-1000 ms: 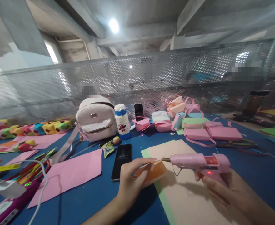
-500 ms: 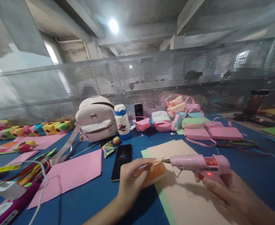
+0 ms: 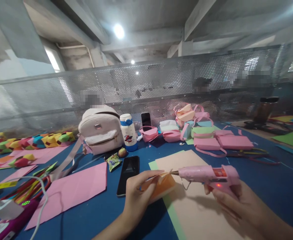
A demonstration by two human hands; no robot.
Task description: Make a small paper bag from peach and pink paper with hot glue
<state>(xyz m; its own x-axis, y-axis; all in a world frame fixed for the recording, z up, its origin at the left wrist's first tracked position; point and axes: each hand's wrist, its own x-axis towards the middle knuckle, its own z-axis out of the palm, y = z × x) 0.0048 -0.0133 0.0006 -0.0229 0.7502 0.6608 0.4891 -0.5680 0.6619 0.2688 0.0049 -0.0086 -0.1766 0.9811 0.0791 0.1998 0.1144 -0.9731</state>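
Between the thumb and fingers of my left hand (image 3: 139, 193) is a folded orange paper piece (image 3: 162, 187), tilted, its upper flap pinched. My right hand (image 3: 236, 206) is closed around the handle of a pink glue gun (image 3: 198, 175) with a lit red light. The metal nozzle points left and meets the paper's top edge; whether glue is coming out is too small to tell. Beneath both hands lie sheets of peach paper (image 3: 198, 206) with green paper (image 3: 172, 213) under them. A black phone (image 3: 128, 175) lies just left of the orange piece.
A white backpack (image 3: 101, 130), a water bottle (image 3: 129, 135) and several paper bags (image 3: 206, 143) line the back, before a perforated metal screen (image 3: 161, 83). Pink paper (image 3: 74, 193) lies left, near a charger (image 3: 6, 209) with a cable. A snack packet (image 3: 114, 162) sits near the phone.
The whole view has shifted slightly, so most things appear a little farther left. Both hands keep the same hold, with the nozzle still at the paper's edge.
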